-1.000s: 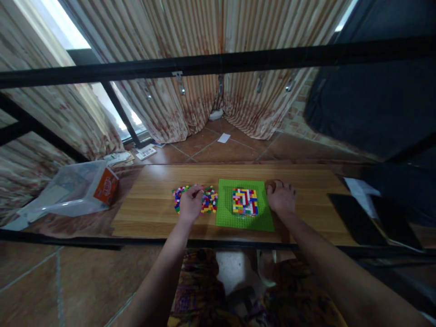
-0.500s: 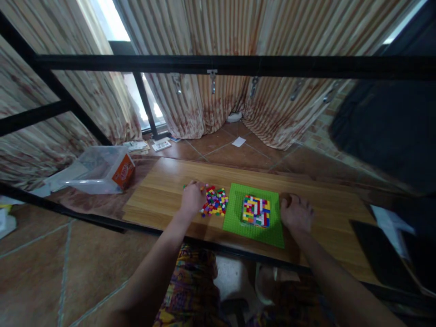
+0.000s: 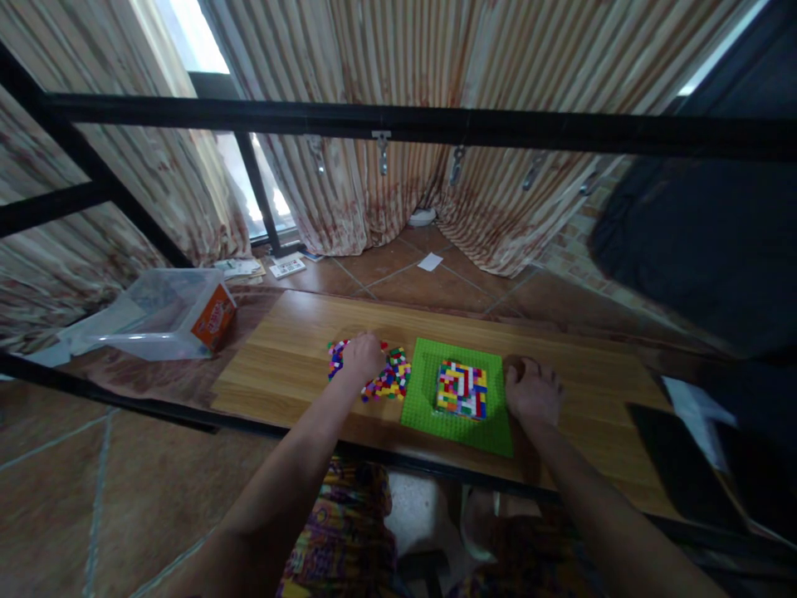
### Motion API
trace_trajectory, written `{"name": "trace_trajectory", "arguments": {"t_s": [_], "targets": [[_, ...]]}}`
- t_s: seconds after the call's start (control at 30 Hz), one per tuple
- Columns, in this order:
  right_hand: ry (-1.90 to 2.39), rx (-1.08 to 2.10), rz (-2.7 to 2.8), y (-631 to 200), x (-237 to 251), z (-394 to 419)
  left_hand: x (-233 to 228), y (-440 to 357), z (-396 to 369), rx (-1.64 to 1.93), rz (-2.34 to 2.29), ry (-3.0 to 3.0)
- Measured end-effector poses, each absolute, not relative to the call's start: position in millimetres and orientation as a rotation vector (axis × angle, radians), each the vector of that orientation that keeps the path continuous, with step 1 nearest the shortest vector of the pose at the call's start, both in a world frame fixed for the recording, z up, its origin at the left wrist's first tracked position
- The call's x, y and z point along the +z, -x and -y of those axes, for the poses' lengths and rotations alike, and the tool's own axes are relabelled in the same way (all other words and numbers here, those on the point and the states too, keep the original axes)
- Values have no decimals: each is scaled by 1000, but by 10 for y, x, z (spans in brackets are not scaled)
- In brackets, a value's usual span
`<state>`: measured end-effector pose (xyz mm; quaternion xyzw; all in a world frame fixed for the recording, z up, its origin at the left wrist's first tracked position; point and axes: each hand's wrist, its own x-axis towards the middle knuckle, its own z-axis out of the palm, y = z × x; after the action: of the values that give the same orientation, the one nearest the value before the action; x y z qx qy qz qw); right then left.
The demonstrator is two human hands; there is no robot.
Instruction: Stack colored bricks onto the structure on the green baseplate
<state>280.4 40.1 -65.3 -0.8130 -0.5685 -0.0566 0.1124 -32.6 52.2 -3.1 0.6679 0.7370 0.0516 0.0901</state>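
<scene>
My left hand (image 3: 364, 357) is over a loose pile of small coloured building bricks (image 3: 394, 375), its fingers curled down among them. What those fingers hold, if anything, is hidden. Some bricks show on both sides of the hand. To the right of the pile lies a green baseplate (image 3: 425, 404) bearing a square, several-coloured brick build (image 3: 462, 388) near its middle. My right hand (image 3: 534, 390) rests at the baseplate's right edge, fingers apart and loosely bent, with its thumb side against the edge.
A clear plastic box with an orange label (image 3: 213, 316) lies left of the wooden tabletop (image 3: 274, 365). A dark flat panel (image 3: 682, 461) and a white sheet (image 3: 691, 407) are at the right. A black metal bar (image 3: 398, 119) crosses ahead, before striped curtains.
My left hand has moved right across the brick pile, uncovering more bricks on its left side. My right hand stays beside the baseplate. The whole view has shifted slightly.
</scene>
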Motion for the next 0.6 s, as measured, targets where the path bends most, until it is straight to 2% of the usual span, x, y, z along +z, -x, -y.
{"name": "trace_trajectory", "arguments": {"t_s": [0.13,0.2,0.37,0.47,0.6], "targets": [[2371,-168,1665,-2807,-660,-401,-21,409,-508,331,-2183,-1858],[2376,-156,1664,-2806,-659,-403,-29,484,-485,528,-2107,-1751],[2379,-137,1664,-2798,-647,-411,-53,630,-279,1133,-1573,-1119],[2378,-126,1662,-2798,-639,-411,-32,631,-89,1210,-1330,-778],[2383,-120,1663,-2804,-633,-408,7,599,57,1249,-1257,-631]]}}
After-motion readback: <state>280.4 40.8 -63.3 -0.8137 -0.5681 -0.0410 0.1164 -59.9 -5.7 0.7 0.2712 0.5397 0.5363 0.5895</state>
